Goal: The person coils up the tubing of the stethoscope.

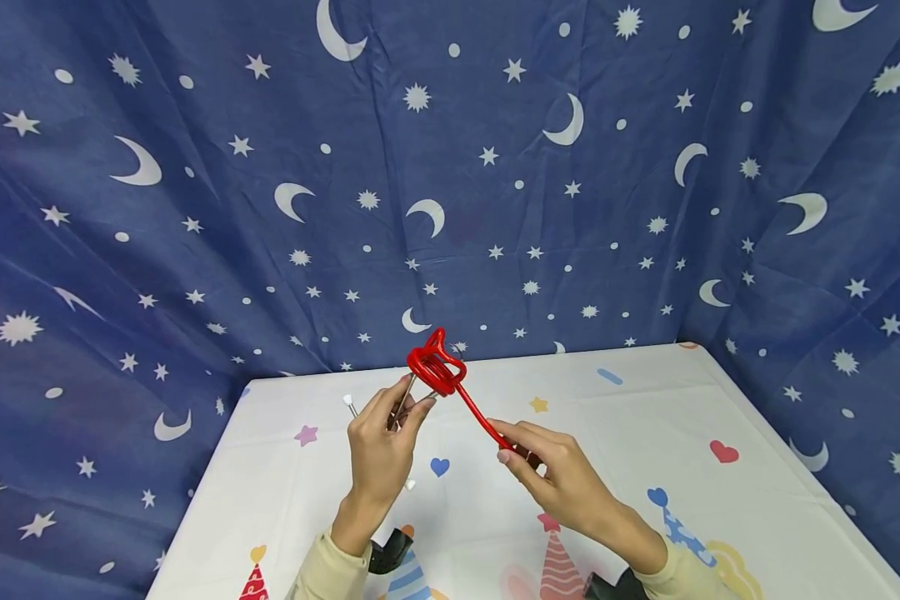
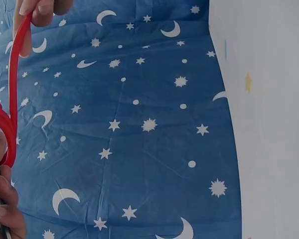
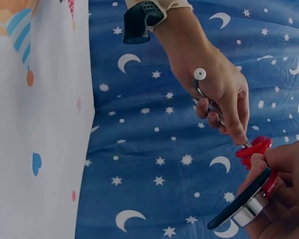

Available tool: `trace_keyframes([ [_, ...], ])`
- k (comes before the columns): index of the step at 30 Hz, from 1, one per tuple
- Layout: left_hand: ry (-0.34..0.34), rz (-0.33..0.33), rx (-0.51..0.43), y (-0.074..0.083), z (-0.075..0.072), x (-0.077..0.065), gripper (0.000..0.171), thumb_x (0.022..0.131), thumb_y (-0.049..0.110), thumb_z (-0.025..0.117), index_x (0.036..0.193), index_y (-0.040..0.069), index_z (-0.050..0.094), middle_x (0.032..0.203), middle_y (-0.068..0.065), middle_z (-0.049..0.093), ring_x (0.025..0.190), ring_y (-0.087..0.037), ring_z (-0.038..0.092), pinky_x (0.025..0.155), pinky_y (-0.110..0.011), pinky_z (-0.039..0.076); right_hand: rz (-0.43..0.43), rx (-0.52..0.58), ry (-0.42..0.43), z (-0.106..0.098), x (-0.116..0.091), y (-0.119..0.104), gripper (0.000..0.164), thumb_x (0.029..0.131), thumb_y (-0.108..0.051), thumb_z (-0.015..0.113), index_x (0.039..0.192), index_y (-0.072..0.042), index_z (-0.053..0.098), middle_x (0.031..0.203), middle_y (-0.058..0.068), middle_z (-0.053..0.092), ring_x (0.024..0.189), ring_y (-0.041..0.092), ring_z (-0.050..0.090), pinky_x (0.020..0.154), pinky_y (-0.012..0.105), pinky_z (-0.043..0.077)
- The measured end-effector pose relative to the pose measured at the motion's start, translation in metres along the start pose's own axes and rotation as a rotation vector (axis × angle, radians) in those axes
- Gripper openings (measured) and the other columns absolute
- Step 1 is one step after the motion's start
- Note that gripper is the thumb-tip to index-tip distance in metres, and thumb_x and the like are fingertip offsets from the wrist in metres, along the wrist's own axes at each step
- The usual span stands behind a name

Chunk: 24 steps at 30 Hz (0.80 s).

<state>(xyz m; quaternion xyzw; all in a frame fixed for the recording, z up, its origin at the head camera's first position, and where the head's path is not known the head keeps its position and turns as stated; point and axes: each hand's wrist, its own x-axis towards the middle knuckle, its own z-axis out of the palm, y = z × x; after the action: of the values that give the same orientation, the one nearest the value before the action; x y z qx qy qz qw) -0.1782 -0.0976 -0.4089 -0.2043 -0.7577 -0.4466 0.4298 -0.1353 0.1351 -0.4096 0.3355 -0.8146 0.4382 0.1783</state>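
Note:
Both hands hold a stethoscope with red tubing up over the table. My left hand grips its metal ear tubes, and the red tube is wound in loops around them just above the fingertips. A white eartip sticks out behind the left hand in the right wrist view. My right hand pinches the free length of tube, which runs taut and slanting down from the loops. In the right wrist view the chest piece, silver with a dark rim, hangs at the right hand's fingers. The left wrist view shows the tube stretched between both hands.
Beneath the hands is a table with a white cloth printed with hearts, stars and party hats. A blue curtain with moons and stars hangs behind it and along the sides. Each wrist wears a black camera mount.

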Motion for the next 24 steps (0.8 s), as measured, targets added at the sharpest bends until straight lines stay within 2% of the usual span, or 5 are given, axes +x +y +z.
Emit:
trace_keyframes([
  [8,-0.022,0.008,0.025,-0.005,0.0,-0.002,0.04,0.076,0.009,0.083,0.111,-0.005,0.07,0.072,-0.005,0.06,0.059,-0.014,0.052,0.052,-0.015,0.04,-0.055,0.018,0.019,-0.002,-0.001,-0.005,0.036,0.092,-0.003,0.066,0.128,-0.006,0.064,0.076,-0.008,0.059,0.061,-0.005,0.05,0.053,0.013,0.046],
  [14,-0.052,0.038,0.081,-0.006,0.001,-0.004,0.041,0.076,0.01,0.083,0.112,-0.004,0.07,0.073,-0.004,0.062,0.062,-0.01,0.052,0.051,-0.02,0.043,-0.094,0.044,0.035,-0.005,-0.002,-0.008,0.037,0.09,0.004,0.065,0.126,-0.002,0.064,0.079,-0.005,0.065,0.06,-0.004,0.051,0.052,0.01,0.044],
  [19,-0.064,0.074,0.114,-0.007,0.002,-0.005,0.042,0.075,0.01,0.084,0.113,-0.003,0.07,0.074,-0.005,0.064,0.06,-0.011,0.055,0.051,-0.021,0.046,-0.078,0.056,0.013,-0.005,-0.003,-0.011,0.037,0.091,0.002,0.064,0.128,-0.001,0.063,0.081,-0.003,0.069,0.059,-0.005,0.051,0.052,0.011,0.045],
  [24,-0.075,0.113,0.158,-0.007,0.005,-0.006,0.045,0.074,0.01,0.085,0.114,-0.001,0.07,0.073,-0.004,0.065,0.059,-0.012,0.054,0.051,-0.016,0.043,-0.08,0.088,0.024,-0.004,-0.003,-0.014,0.041,0.09,0.004,0.065,0.13,-0.003,0.06,0.081,-0.002,0.069,0.058,-0.002,0.055,0.054,0.013,0.048],
])
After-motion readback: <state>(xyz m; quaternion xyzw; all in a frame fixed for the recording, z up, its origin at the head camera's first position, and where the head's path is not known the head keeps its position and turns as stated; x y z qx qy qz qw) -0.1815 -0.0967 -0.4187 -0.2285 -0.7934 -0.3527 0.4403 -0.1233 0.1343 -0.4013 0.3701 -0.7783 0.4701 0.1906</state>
